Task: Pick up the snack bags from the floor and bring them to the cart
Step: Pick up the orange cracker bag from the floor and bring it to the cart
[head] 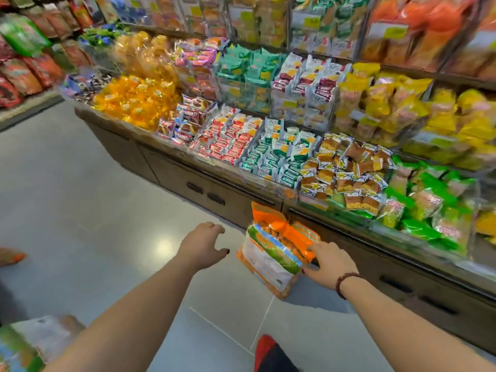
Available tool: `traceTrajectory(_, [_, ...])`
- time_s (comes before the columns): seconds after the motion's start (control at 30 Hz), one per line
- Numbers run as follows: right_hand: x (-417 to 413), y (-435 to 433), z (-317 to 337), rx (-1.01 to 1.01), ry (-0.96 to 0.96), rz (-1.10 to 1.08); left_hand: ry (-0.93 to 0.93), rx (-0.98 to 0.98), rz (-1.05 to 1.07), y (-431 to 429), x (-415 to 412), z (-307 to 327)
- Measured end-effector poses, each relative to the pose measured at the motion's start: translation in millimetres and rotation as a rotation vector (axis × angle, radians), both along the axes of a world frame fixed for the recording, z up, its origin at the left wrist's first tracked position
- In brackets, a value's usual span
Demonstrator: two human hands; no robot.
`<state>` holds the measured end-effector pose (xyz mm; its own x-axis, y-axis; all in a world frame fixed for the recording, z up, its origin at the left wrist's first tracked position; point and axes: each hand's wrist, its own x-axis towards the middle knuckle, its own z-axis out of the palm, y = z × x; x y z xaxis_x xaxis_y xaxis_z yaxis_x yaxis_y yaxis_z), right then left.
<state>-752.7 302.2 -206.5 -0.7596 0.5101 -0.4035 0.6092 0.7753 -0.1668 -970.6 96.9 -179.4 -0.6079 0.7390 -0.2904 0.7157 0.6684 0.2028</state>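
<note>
An orange, green and white snack bag (271,253) hangs above the grey floor in front of the shelf base. My right hand (328,261) grips its right edge, fingers curled round the orange flap. My left hand (205,241) is stretched out to the left of the bag, a short gap away, fingers loosely spread and holding nothing. More snack bags (29,342) lie at the bottom left corner, blurred. An orange bag's tip (12,257) shows at the left edge. No cart is in view.
A long display shelf (241,194) with dark cabinet doors runs from centre left to the right, heaped with packaged snacks. Another rack of bags (26,63) stands at the far left. Grey tiled floor (80,210) lies open between them. A red and black shoe (271,353) is near the bottom.
</note>
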Motion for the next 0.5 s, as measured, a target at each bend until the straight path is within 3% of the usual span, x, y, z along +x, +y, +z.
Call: traceTrajectory(0.5, [-69, 41, -48, -0.046, -0.063, -0.409, -0.084, -0.083, -0.363, 122, -133, -62])
